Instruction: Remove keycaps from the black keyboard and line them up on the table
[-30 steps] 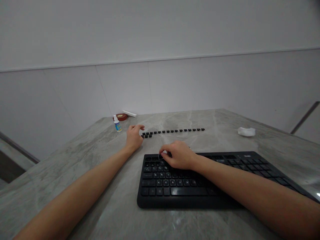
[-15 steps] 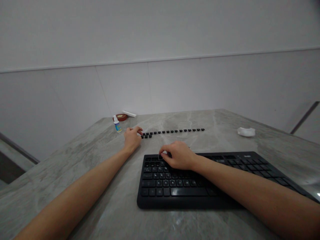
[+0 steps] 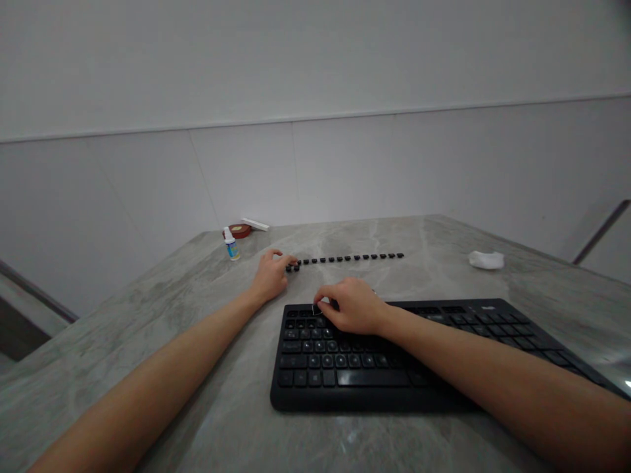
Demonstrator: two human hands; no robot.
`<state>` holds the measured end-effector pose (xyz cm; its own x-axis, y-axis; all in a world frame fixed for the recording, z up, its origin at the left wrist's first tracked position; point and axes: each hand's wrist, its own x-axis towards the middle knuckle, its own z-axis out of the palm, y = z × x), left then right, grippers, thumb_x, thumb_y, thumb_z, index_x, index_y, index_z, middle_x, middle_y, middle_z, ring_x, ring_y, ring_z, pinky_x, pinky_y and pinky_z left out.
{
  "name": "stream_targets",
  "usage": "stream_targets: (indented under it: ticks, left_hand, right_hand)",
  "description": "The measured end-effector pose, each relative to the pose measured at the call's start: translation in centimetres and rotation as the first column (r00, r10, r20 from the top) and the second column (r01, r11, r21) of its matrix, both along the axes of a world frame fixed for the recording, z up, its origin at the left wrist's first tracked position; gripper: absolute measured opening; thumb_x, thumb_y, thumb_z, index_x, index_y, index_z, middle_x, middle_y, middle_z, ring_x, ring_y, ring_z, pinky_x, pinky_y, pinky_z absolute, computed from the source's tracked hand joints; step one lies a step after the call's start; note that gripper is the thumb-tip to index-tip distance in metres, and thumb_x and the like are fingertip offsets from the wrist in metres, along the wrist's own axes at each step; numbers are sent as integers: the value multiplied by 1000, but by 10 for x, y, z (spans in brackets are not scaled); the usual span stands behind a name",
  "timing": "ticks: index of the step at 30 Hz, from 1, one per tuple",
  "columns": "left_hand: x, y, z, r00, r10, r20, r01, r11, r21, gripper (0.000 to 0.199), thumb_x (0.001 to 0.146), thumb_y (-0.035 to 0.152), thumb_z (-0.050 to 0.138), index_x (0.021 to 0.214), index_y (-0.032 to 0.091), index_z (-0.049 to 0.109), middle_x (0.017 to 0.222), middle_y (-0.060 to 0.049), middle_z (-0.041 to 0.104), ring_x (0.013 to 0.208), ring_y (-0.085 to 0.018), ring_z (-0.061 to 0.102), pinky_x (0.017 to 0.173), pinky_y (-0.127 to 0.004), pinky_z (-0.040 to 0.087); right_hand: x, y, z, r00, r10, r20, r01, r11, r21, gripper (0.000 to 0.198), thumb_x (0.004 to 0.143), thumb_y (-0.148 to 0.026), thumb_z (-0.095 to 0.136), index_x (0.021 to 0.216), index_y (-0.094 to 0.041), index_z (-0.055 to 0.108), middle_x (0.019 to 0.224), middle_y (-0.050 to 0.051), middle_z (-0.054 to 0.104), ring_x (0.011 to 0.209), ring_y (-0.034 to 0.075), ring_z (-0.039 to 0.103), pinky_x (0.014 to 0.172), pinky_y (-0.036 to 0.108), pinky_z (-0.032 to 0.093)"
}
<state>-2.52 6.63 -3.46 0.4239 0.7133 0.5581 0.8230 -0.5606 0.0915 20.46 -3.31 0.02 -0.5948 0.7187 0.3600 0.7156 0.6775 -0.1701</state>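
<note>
My left hand is at the left end of a long row of small black keycaps, fingers stretched out and touching or just above the caps there. Two keycaps of a shorter second row show beside its fingertips; others may be hidden under the hand. Over the top left of a black keyboard, my right hand is closed in a pinch. A thin wire keycap puller sticks out from its fingertips at the top key row. The palm and forearm cover the keyboard's middle.
A small white spray bottle with a blue label stands at the back left. Behind it lie a reddish-brown round object and a white strip. A crumpled white item rests at the right. The grey marble-look table meets a wall.
My left hand has slid a little to the right along the keycaps, now covering the leftmost ones. My right hand and the keyboard have stayed in place.
</note>
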Motion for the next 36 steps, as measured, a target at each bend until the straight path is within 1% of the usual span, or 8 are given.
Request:
stream_targets:
  ticks: [8,15,24,29,36]
  left_hand:
    - [0,-1,-1,999,-30,-20,30,1000,-7,62,59,-6,44,113,22,60,100,-1,71,109,-27,44,93,-45,38]
    - [2,-2,0,999,-15,-34,15,1000,-8,59,61,-6,45,111,22,61,99,-2,71,109,-27,45,94,-46,36]
    - [2,-2,-1,999,-19,-41,19,1000,12,55,63,-3,44,109,21,62,99,-3,71,109,-28,44,92,-47,37]
    - [1,-1,-3,999,-14,-46,15,1000,17,54,65,-2,45,110,22,62,100,-3,71,110,-28,44,91,-47,37]
    - [2,-2,-1,999,-23,-47,25,999,21,53,66,-3,44,110,21,62,101,-3,70,109,-29,44,90,-47,37]
  right_hand:
    - [1,-1,-1,1000,0,3,0,1000,5,22,82,-27,52,92,-25,72,71,2,71,66,18,63,59,28,34]
    - [-1,-2,2,1000,1,2,-1,1000,-8,22,82,-26,52,92,-24,72,70,3,71,67,18,63,60,27,34]
    - [0,0,0,1000,12,-1,-12,1000,-5,22,82,-26,52,93,-24,72,72,3,71,67,17,63,60,27,34]
    - [0,0,0,1000,5,-4,-5,1000,4,22,82,-27,53,92,-24,72,69,3,70,66,17,62,60,27,34]
    - [0,0,0,1000,7,-6,-7,1000,5,21,82,-26,53,91,-24,72,71,3,71,65,17,62,60,27,34]
